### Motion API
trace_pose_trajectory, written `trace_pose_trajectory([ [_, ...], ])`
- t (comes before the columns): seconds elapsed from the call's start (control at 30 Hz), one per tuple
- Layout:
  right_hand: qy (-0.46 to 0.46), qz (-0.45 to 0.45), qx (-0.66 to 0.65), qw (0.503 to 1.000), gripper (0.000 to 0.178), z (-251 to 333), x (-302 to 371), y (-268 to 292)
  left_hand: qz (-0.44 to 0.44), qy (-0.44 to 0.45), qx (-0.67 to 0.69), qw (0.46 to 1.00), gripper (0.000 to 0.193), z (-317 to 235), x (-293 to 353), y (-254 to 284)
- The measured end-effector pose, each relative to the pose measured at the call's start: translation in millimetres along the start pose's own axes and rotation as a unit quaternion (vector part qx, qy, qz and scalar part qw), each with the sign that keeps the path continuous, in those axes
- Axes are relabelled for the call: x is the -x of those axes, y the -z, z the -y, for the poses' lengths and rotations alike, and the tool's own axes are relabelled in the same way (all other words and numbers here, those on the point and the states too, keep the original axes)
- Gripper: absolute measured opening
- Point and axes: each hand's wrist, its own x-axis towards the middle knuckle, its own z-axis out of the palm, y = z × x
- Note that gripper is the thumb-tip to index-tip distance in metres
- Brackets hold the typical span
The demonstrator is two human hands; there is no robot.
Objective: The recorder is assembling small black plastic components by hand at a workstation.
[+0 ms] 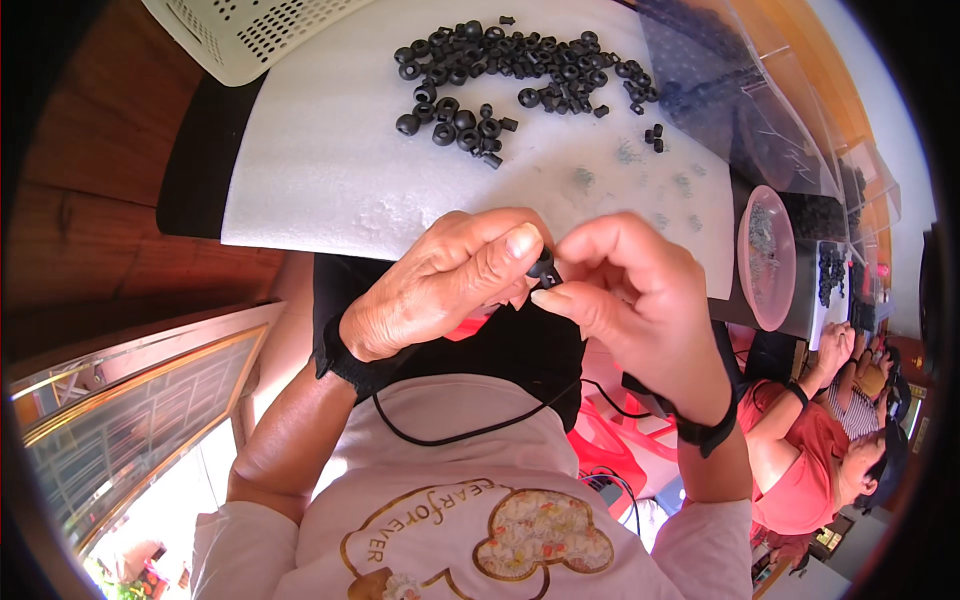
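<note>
My left hand point(455, 275) is closed, its thumb and fingers pinching a round black cord-lock shell point(541, 264) just past the table's near edge. Against that shell sits a small black plunger point(550, 280), pinched between the thumb and forefinger of my right hand point(640, 285). The two pieces touch; fingers hide how far one goes into the other. Beyond my hands, a pile of loose black cord-lock parts point(465, 120), round hollow shells and small stubby plungers, spreads over the white foam sheet point(330, 170).
Several plungers point(654, 138) lie apart, right of the pile. A pink bowl point(746, 240) of tiny greyish pieces stands at the right. At the far left is a cream perforated basket point(215, 65); clear plastic panels point(790, 100) rise far right. Co-workers point(800, 460) sit at the right.
</note>
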Motion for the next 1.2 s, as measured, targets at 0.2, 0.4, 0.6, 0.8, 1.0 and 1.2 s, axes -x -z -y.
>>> trace_pose_trajectory([
  [0.2,-0.176,0.129,-0.214,0.952,0.03,3.7,-24.6,14.0,0.016,0.048,0.019,0.999,0.053,-9.6,-0.9,3.4],
  [0.4,-0.191,0.178,-0.292,0.92,0.031,-6.8,-30.1,9.2,0.007,0.075,0.073,0.994,0.052,-9.1,-0.8,3.4],
  [0.6,-0.182,0.149,-0.316,0.919,0.027,-18.3,-27.0,1.6,-0.008,0.071,0.059,0.996,0.052,-8.7,-6.6,2.5],
  [0.8,-0.166,0.072,-0.34,0.923,0.023,-19.5,-20.8,-11.2,-0.006,0.08,0.058,0.995,0.053,-9.5,-13.2,1.7],
  [1.0,-0.176,0.102,-0.334,0.92,0.021,-20.0,-30.8,-6.5,-0.024,0.104,0.049,0.993,0.054,-10.2,-15.7,4.2],
  [1.2,-0.157,0.115,-0.301,0.934,0.021,-14.3,-35.0,-2.3,-0.039,0.008,0.087,0.995,0.054,2.1,-16.6,3.6],
])
